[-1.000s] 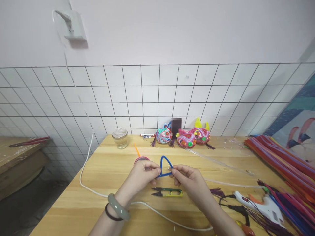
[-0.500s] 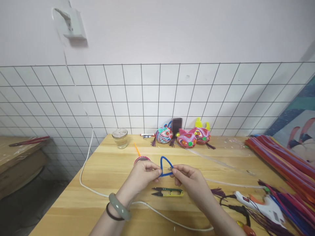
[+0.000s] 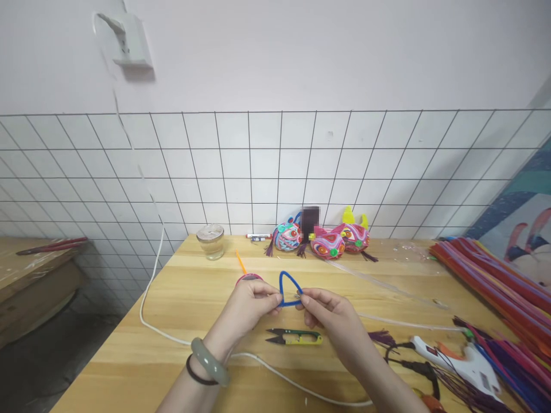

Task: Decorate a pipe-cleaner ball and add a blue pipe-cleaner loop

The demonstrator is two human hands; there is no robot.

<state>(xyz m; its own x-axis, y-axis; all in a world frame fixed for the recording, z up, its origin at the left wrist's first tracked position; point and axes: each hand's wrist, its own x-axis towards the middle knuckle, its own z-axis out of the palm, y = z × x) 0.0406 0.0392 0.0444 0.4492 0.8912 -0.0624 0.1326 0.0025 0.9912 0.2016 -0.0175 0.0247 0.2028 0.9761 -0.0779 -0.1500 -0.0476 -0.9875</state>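
Both of my hands pinch a blue pipe cleaner bent into a small pointed loop, held just above the wooden table. My left hand, with a green bangle on the wrist, grips the loop's left corner. My right hand grips its right corner, where the ends meet. Green-handled thread snips lie on the table right below my hands. A pink roll with an orange stick sits just behind my left hand.
A glass jar and several colourful craft figures stand along the tiled wall. Bundles of pipe cleaners fill the right side, with a white glue gun near them. A white cable runs down from a wall socket across the table.
The loop and both hands have stayed almost still; only the fingers have shifted slightly on the blue pipe cleaner.
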